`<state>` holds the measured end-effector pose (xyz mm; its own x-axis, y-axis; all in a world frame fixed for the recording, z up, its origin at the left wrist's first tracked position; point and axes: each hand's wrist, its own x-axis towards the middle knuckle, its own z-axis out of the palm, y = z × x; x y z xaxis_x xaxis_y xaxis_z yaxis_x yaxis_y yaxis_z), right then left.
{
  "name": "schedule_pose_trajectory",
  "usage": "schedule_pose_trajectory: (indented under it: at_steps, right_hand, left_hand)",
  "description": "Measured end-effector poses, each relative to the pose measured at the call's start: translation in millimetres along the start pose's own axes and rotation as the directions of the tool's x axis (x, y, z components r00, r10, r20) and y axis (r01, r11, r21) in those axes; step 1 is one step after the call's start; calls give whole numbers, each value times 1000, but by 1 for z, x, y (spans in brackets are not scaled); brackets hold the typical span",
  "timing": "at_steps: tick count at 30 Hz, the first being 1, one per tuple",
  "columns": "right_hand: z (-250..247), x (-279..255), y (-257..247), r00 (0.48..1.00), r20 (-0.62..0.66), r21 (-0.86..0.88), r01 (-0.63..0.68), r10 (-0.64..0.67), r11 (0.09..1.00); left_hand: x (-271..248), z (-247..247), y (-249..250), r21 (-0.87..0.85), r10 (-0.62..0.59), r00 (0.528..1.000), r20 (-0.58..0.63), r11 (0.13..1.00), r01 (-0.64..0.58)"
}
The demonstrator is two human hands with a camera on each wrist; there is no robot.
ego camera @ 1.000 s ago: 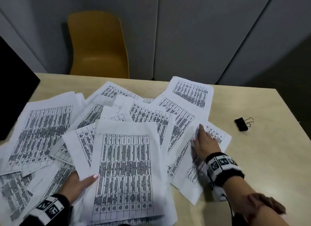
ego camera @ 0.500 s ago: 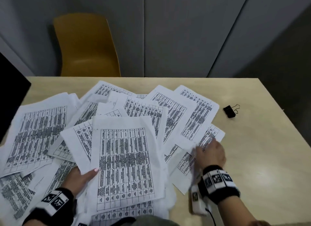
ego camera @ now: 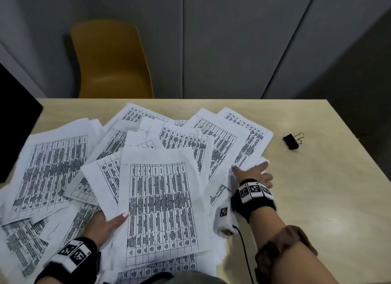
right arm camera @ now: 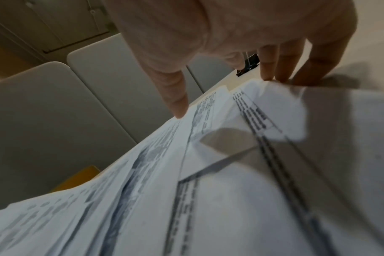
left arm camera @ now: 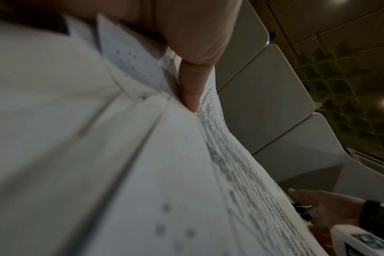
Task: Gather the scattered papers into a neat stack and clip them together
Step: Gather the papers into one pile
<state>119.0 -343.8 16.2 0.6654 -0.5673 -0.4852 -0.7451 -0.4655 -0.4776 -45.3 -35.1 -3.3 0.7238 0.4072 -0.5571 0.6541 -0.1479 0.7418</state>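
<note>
Since a second ago, your right hand (ego camera: 252,175) has slid back toward you and outward, dragging the right-hand sheets in so they overlap the pile more tightly. Nearest you, your left hand (ego camera: 105,225) sits under the front of the papers (ego camera: 158,203), thumb laid on the edge of the top sheet and pinching it; the left wrist view shows that thumb (left arm camera: 190,86) pressed against the paper edge, which the head view only hints at. Your right hand lies flat at the right edge of the pile, fingers spread and straight, pressing on a sheet corner rather than gripping. From the right wrist, the fingertips (right arm camera: 274,76) touch the very edge of a curled sheet, with the thumb set on a neighbouring sheet. The papers fan loosely across the left and middle of the counter (ego camera: 317,199), not yet squared. Farther out, the black binder clip (ego camera: 291,141) lies alone on bare counter, well apart from your right hand and beyond the pile's right edge. Behind the counter stands a yellow chair (ego camera: 112,61).
</note>
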Motion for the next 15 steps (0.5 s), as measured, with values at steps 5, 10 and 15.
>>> schedule_pose_trajectory:
  at_steps: [5,10,15]
  right_hand:
    - [19,-2,-13,999,15,71,50,-52,996]
    - [28,0,-5,1000,14,291,13,-18,957]
    - [22,5,7,995,98,417,-75,37,906]
  left_hand:
    - [-1,0,1,-37,-11,1000,17,999,12]
    - [-1,1,2,-44,-19,1000,13,999,20]
    - [7,-3,-5,-38,-17,1000,16,999,18]
